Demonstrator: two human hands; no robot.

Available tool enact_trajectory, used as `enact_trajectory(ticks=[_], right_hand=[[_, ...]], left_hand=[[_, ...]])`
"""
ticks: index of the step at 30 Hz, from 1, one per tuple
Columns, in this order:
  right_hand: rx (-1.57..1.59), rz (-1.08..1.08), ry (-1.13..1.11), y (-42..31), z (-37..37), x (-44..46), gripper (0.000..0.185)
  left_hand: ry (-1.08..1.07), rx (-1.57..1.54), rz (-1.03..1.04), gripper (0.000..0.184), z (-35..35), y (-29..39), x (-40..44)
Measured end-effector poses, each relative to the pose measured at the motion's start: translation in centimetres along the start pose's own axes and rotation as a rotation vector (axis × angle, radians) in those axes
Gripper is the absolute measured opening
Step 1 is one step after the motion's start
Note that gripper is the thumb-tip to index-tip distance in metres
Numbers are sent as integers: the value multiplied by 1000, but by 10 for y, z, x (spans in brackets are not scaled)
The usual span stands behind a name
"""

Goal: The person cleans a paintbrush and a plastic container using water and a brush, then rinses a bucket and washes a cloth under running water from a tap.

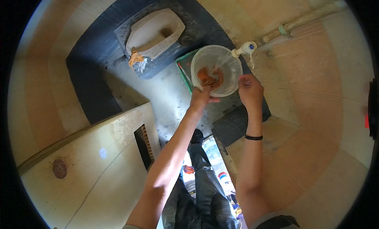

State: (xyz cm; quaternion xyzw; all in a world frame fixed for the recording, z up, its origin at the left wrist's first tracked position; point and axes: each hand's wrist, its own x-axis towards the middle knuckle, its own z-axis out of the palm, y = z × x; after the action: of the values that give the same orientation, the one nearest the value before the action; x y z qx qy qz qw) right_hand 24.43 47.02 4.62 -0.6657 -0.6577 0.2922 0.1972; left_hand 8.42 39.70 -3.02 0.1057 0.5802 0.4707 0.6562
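A whitish translucent bucket [229, 62] sits below a wall tap [246, 48], with an orange-brown cloth [207, 77] inside it. My left hand [201, 96] grips the near left rim of the bucket, its fingers over the edge close to the cloth. Just right of the rim is my right hand [250, 87], its fingers curled together; whether anything is between them is too small to tell. A green-edged tray [184, 73] shows partly behind the bucket.
A squat toilet [156, 33] is set in a raised dark surround, with an orange rag [135, 58] on its near edge. A pale door [98, 166] stands at the lower left. A pipe [300, 20] runs along the right wall. Dark blocks [233, 124] lie right of my feet.
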Motion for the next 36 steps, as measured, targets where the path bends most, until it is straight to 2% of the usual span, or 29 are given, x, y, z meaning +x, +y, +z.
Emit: enact_trajectory(ticks=[1, 3, 4, 6, 9, 13, 15, 16, 18, 21, 24, 28, 31, 34, 36], right_hand=[[-3, -2, 4, 1, -4, 0, 15], [59, 77, 236, 2, -9, 0, 16], [58, 76, 238, 2, -11, 1, 16], [158, 233, 314, 0, -14, 3, 19], [300, 261, 326, -9, -15, -2, 21], [350, 225, 372, -7, -14, -2, 21], [452, 245, 296, -12, -16, -2, 20], [451, 244, 295, -13, -17, -1, 20], [354, 186, 301, -14, -21, -1, 19], [437, 278, 303, -19, -25, -1, 19], [381, 286, 283, -30, -32, -3, 19], [397, 253, 295, -33, -38, 0, 22], [498, 278, 316, -41, -45, 1, 27], [460, 176, 272, -44, -47, -2, 33], [361, -9, 219, -45, -44, -3, 34]], left_hand=[[-4, -2, 2, 48, 1, 0, 2], [17, -14, -50, 48, 2, 2, 4], [15, -15, -50, 48, 3, 4, 3], [12, 41, -10, 47, 6, 6, 1], [95, 60, 8, 46, 16, 10, -7], [50, 39, -10, 46, 25, 16, -7], [102, 24, 116, 46, 29, 14, 1], [102, 22, 115, 46, 30, 13, 5], [194, 243, 16, 49, 32, 14, 10], [248, 343, 47, 57, 32, 15, 16], [236, 358, 29, 58, 27, 13, 26], [205, 297, -16, 58, 29, 4, 35], [199, 117, -12, 49, 35, 5, 32], [152, 92, -51, 44, 36, 13, 26], [89, 67, -84, 43, 35, 17, 23]])
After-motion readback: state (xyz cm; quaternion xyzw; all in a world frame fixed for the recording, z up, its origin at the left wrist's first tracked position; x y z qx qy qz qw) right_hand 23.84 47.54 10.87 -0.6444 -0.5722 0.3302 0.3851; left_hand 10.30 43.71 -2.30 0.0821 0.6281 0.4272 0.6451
